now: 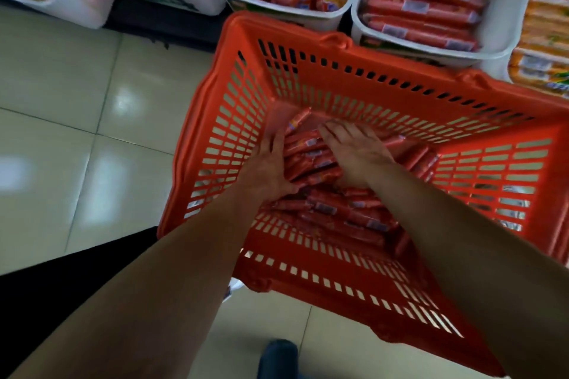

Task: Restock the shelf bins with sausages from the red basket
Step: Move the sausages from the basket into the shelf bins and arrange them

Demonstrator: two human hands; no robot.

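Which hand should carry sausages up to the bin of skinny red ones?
Probably the right hand: it rests on the sausages on the side nearer that bin. The left hand is farther.

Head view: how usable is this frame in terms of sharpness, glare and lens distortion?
In the head view, the left hand is smeared by motion blur at its fingers, and the shelf bins are soft; the sausages between the hands are readable; glare patches lie on the floor tiles; wide-angle distortion bows the red basket; lighting is dim, without hard shadows.
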